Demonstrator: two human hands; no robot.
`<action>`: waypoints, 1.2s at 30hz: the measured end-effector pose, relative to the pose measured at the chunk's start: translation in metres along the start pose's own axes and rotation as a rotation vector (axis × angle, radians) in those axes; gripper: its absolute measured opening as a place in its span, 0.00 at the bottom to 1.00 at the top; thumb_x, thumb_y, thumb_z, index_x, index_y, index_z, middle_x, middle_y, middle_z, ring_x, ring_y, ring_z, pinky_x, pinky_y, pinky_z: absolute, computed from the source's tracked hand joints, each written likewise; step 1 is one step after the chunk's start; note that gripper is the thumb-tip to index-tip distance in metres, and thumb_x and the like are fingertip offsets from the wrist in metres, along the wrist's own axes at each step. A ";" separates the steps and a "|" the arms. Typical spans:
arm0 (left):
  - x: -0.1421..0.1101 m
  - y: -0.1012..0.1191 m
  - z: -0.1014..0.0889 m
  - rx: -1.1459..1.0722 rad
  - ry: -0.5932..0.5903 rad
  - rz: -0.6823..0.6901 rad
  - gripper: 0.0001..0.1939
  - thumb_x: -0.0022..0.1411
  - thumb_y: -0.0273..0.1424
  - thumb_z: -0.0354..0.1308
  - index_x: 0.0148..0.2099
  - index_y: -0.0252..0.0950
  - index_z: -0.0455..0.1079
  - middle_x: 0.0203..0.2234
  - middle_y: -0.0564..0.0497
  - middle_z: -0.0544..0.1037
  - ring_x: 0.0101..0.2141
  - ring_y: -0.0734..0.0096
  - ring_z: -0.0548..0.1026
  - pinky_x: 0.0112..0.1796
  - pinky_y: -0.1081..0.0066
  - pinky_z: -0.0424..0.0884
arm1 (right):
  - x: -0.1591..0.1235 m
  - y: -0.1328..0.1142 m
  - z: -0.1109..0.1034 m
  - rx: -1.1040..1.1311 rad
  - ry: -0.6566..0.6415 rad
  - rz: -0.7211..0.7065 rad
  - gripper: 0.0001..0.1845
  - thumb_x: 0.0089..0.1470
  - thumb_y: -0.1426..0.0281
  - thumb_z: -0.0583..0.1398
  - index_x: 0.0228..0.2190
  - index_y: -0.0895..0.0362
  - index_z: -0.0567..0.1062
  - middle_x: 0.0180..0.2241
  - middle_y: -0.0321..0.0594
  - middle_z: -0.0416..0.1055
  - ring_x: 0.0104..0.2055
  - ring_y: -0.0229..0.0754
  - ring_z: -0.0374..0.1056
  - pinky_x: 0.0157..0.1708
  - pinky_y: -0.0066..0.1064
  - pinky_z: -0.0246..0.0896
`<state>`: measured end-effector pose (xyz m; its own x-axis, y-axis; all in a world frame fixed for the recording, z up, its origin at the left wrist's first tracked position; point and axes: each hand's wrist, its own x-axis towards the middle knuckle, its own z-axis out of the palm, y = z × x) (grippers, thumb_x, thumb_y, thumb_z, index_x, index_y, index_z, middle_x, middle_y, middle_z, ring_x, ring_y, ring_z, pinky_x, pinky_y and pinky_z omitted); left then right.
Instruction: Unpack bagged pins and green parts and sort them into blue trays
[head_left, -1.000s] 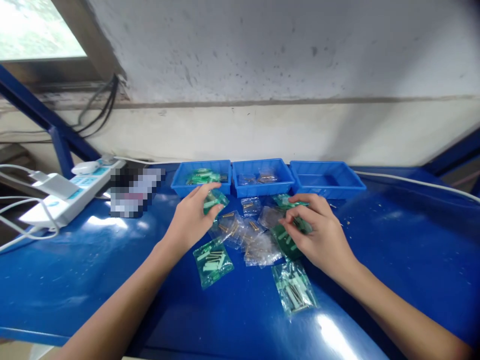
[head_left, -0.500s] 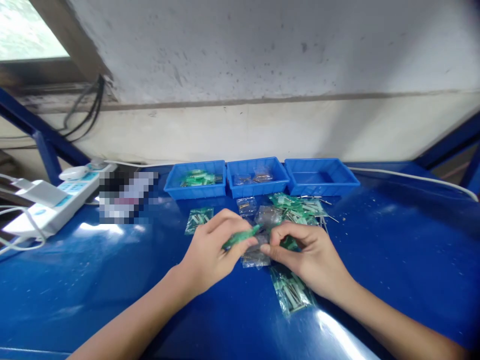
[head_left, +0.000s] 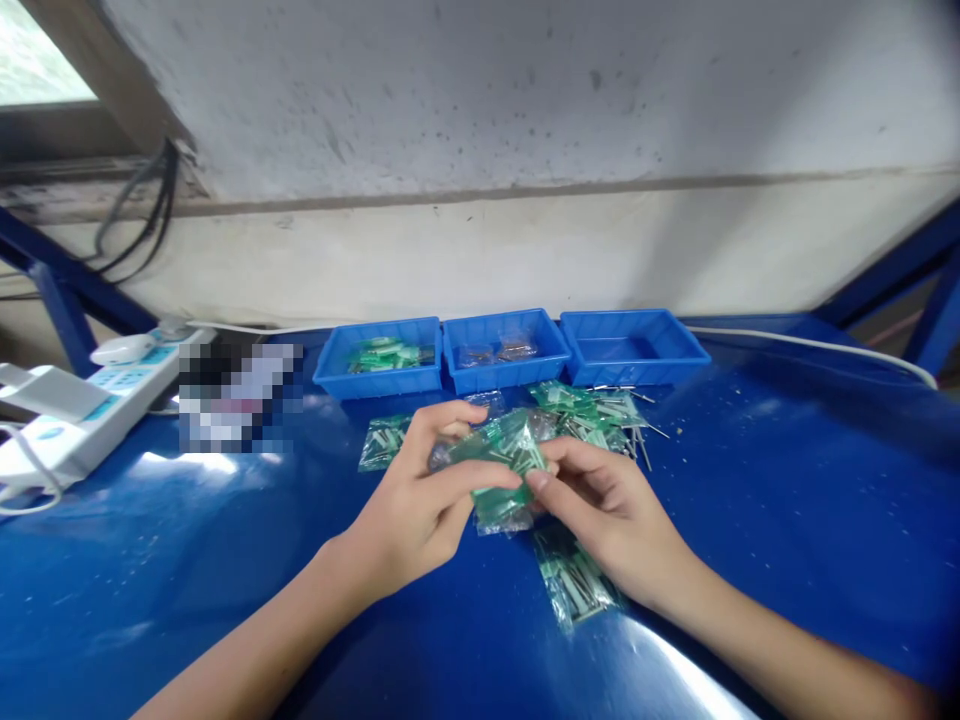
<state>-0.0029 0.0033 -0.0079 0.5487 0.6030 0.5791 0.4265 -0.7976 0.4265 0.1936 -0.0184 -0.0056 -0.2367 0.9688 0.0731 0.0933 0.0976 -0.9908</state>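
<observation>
A small green plastic bag (head_left: pixel 499 450) with thin pale and metal pieces in it is held up between my hands. My left hand (head_left: pixel 420 490) has the bag between thumb and fingers, the thumb lying across its front and the index finger raised. The other left fingertips are partly hidden. My right hand (head_left: pixel 607 510) pinches the bag's right edge between thumb and index finger. Below, another green bag of thin pieces (head_left: pixel 574 585) lies on the table by my right wrist. A third green bag (head_left: pixel 382 443) lies behind my left hand.
Three blue bins stand along the back: the left bin (head_left: pixel 379 385) holds green bags, the middle bin (head_left: pixel 506 375) clear bags, the right bin (head_left: pixel 637 372) shows a bare floor. Green bags and loose rods (head_left: pixel 600 425) lie before them. A power strip (head_left: pixel 97 400) sits left.
The green bag has gone from bunched in my left hand to spread between both hands. My right hand now grips its edge. The view has shifted slightly.
</observation>
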 end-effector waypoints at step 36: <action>0.006 0.008 -0.007 -0.533 -0.167 -0.470 0.22 0.69 0.41 0.35 0.42 0.39 0.69 0.32 0.46 0.70 0.31 0.68 0.69 0.33 0.66 0.71 | -0.007 0.002 -0.008 -0.661 0.157 -0.760 0.16 0.54 0.82 0.55 0.44 0.59 0.70 0.36 0.44 0.70 0.36 0.37 0.67 0.32 0.27 0.64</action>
<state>-0.0014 0.0004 0.0041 0.5147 0.8430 0.1561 0.2595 -0.3267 0.9088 0.2030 -0.0231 -0.0069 -0.3311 0.6124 0.7178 0.4975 0.7597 -0.4187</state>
